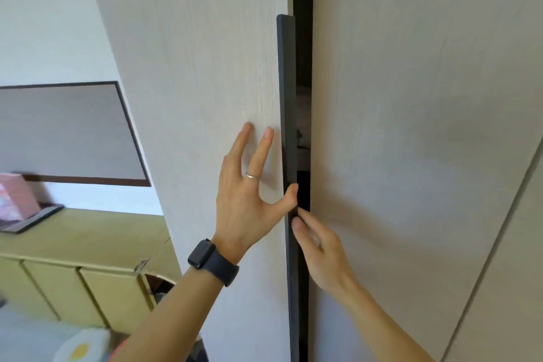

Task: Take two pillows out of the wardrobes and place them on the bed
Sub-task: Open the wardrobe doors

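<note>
The pale wood left wardrobe door (pixel 211 67) stands slightly ajar, leaving a narrow dark gap (pixel 302 38) beside the right door (pixel 411 126). A long dark vertical handle strip (pixel 286 91) runs down the left door's edge. My left hand (pixel 246 185), with a ring and a dark wristwatch, lies with straight fingers on the door face, its thumb against the handle's edge. Just below, my right hand (pixel 320 247) curls its fingertips round the handle's edge at the gap. No pillow is in view; the inside is mostly hidden.
To the left stands a low yellowish cabinet (pixel 73 267) with a pink box (pixel 17 197) and a dark tray on top. A dark-framed board (pixel 67 132) hangs on the white wall. A white and yellow object (pixel 82 347) lies at the bottom left.
</note>
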{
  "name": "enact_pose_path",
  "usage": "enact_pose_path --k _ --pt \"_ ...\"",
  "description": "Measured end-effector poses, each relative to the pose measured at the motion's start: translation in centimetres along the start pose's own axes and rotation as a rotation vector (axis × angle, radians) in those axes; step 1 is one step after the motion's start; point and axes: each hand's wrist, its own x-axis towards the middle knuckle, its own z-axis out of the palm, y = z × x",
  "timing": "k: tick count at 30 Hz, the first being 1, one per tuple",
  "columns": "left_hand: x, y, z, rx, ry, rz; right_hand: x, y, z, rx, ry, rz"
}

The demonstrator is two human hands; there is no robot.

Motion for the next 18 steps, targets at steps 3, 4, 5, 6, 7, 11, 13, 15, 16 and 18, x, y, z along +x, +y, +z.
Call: enact_pose_path --k 3,4,5,6,7,11,13,15,16,18 --pt "-1.0 1.0 -1.6 -0.049 -0.017 -0.123 -2.6 -0.6 1.5 0.134 0.008 0.074" --pt "-1.4 1.2 -2.1 -0.069 -0.017 -0.140 -3.2 -0.7 1.6 0.151 -0.003 0.073" --pt "-2.0 1.3 -2.8 -0.091 -0.017 -0.151 -3.9 -0.8 1.8 0.157 -0.020 0.074" --pt "-2.6 1.3 -3.5 -0.117 -0.014 -0.155 -4.5 -1.0 2.0 0.156 -0.040 0.069" --pt "-3.1 1.3 -4.4 -0.148 -0.012 -0.160 -5.0 -1.1 2.3 0.150 -0.061 0.063" --pt "-5.7 1.3 -9.3 -0.297 -0.026 -0.267 -7.5 -1.4 5.0 0.167 -0.116 -0.041" --pt "-7.1 1.2 -11.9 -0.388 -0.022 -0.355 -8.6 -2.0 7.0 0.190 -0.116 -0.143" --pt "-8.4 0.8 -14.5 -0.473 0.005 -0.487 -9.6 -2.2 9.6 0.212 -0.086 -0.249" --pt "-8.9 0.5 -15.8 -0.499 0.018 -0.549 -10.0 -2.3 10.9 0.218 -0.063 -0.297" --pt "-10.1 -0.2 -18.2 -0.508 0.012 -0.637 -10.5 -2.4 13.6 0.189 -0.046 -0.383"
